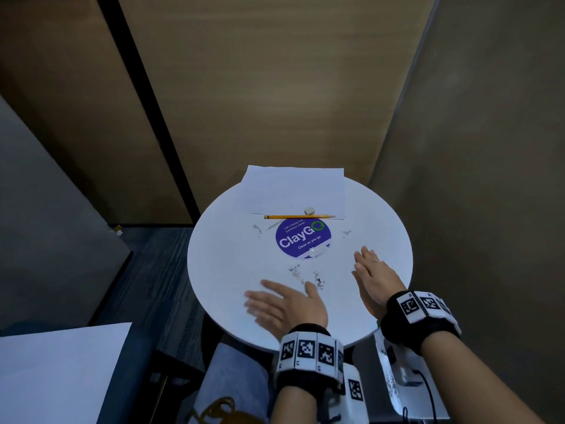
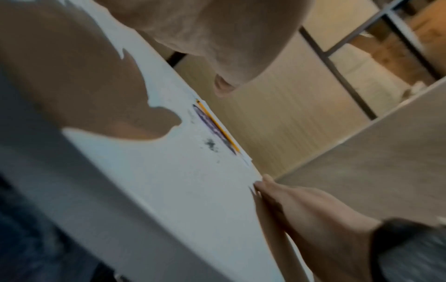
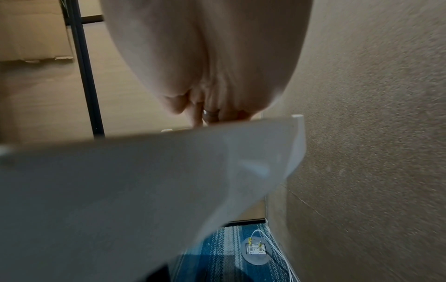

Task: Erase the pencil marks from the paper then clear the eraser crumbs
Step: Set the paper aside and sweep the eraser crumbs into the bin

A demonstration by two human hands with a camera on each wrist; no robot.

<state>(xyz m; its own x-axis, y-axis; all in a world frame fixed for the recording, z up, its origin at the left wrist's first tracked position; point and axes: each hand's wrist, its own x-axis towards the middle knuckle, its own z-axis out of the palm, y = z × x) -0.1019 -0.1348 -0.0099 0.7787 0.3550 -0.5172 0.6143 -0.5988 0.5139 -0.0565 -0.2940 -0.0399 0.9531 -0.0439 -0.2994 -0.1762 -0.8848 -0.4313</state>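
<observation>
Now both hands are over the near part of the round white table (image 1: 214,258), and neither one holds anything. The left hand (image 1: 282,306) lies flat, palm down, with its fingers straight and spread toward the left edge of the table; it looks blurred. The right hand (image 1: 374,278) stands on its side near the right edge, fingers straight and close together, and a ring is on one finger. I cannot tell if its lower edge touches the table.

Between the two hands, near the front edge, lie small dark eraser crumbs (image 1: 318,278). More crumbs (image 1: 257,230) lie left of the round blue sticker (image 1: 301,240) in the middle of the table, and a few more are to the right of it.

The paper (image 1: 293,191) lies at the far edge of the table, and its far side goes over that edge. A yellow pencil (image 1: 298,216) lies along the near edge of the paper, with its point to the right. A small white eraser (image 1: 309,211) sits on the paper, just beside the pencil.
</observation>
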